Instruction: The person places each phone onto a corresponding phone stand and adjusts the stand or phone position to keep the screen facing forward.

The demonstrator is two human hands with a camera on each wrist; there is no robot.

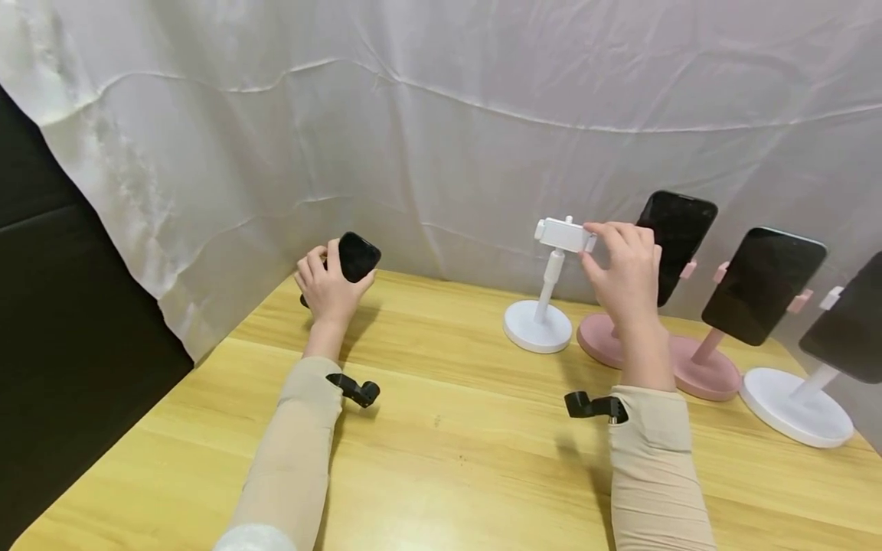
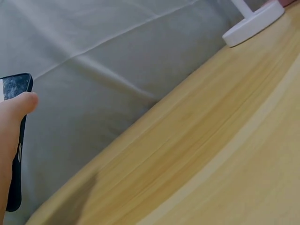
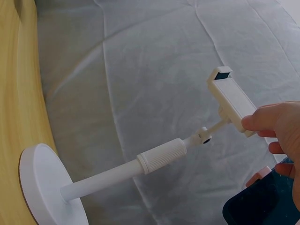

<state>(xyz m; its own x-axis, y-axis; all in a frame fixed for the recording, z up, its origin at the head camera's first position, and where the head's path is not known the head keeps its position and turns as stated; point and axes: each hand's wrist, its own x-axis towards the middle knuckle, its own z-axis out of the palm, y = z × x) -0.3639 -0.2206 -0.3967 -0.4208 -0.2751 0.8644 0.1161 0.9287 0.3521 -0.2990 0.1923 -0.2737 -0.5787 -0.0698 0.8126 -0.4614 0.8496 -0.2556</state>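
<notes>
My left hand [image 1: 328,285] grips a black smartphone [image 1: 357,257] near the table's back left edge. In the left wrist view the thumb lies over the edge of that phone [image 2: 17,178], and its far side is out of frame. A white phone stand [image 1: 537,327] with a round base stands upright at the back. My right hand [image 1: 625,268] pinches the right end of the stand's white clamp [image 1: 563,235] between thumb and fingers. From the right wrist, the clamp [image 3: 232,98] holds no phone, and its neck joins a ribbed collar [image 3: 161,155].
Right of the white stand, two pink stands [image 1: 703,375] and another white stand [image 1: 799,409] each hold a dark phone. The nearest of these phones [image 1: 678,229] is just behind my right hand. A pale curtain [image 1: 448,153] hangs along the table's back edge.
</notes>
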